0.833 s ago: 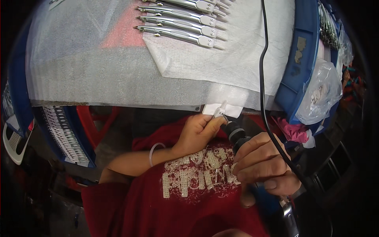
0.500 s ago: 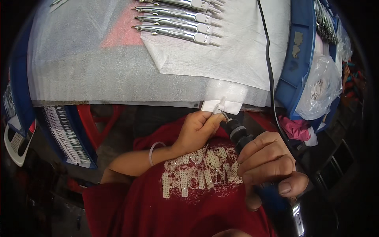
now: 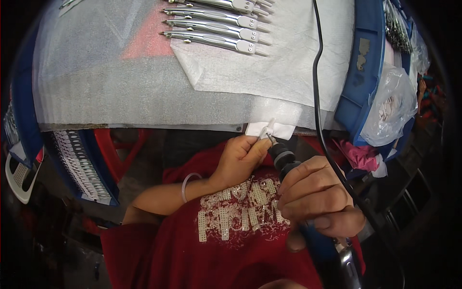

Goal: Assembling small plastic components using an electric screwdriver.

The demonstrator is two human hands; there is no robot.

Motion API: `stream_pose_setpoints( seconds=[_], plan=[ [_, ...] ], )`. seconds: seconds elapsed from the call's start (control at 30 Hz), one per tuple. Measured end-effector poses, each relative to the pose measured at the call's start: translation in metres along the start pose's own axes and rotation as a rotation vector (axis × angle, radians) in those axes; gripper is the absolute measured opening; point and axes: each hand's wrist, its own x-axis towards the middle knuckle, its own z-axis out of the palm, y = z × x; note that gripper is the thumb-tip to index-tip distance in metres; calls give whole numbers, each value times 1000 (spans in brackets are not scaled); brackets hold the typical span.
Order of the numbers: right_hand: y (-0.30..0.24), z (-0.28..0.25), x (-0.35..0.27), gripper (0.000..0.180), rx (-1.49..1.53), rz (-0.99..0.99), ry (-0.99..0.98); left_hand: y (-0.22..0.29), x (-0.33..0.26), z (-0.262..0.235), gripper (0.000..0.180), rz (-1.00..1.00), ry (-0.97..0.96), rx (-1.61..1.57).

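Left hand (image 3: 239, 159) pinches a small silver metal part (image 3: 266, 135); right hand (image 3: 315, 197) grips a black corded rotary tool (image 3: 284, 159) (axis slanting up-left), tip touching the part.

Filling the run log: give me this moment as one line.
left hand: pinches small metal part | right hand: grips rotary tool, tip at part | table edge: just above

A red shirt (image 3: 231, 241) with pale studded lettering, bare forearms, and a thin clear bangle (image 3: 185, 187) on the left wrist

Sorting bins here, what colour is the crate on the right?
Blue crate, clearest in the head view.
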Motion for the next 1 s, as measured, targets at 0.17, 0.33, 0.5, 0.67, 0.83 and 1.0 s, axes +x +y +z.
stream_pose_setpoints(
  seconds=[0.17,0.33,0.5,0.67,0.83,1.0],
  plan=[
    [-1,-10,8,49,-65,47,-260,0,0,6,29,145,40,-7],
    [-6,-16,5,60,-93,14,-212,6,-2,7,25,92,9,-55],
    [-8,-14,-1,58,-85,-35,-127,9,-4,7,21,73,-6,-68],
    [-5,-16,-4,57,-100,-13,-164,7,-2,7,21,62,-1,-54],
    [0,-15,-6,53,-72,-33,-130,4,-2,6,21,74,11,-53],
    [-4,-15,-1,49,-114,16,-183,6,-2,7,27,57,22,-57]
  ],
)
